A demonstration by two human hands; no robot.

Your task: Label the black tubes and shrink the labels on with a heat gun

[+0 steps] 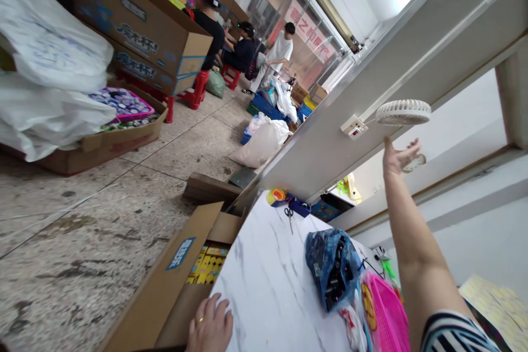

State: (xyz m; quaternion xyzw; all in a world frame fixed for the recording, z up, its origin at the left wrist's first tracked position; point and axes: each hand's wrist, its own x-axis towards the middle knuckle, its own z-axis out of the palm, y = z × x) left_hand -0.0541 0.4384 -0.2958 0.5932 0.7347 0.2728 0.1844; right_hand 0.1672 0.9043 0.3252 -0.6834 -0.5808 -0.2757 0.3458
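The right hand is raised open, its fingers spread and nothing gripped, just below a small white fan mounted on a pale beam. The left hand, a gold ring on one finger, is laid open on the edge of a marble-pattern table, with nothing seen held. Beside the table, a cardboard carton stands with its flaps open, and yellow packets are seen inside. A blue label on its flap is too blurred to be read. On the table, scissors and a blue plastic bag are laid, with a pink basket at its edge. Beyond the table, the lettering on large printed cartons and a red-lettered banner cannot be reliably read.
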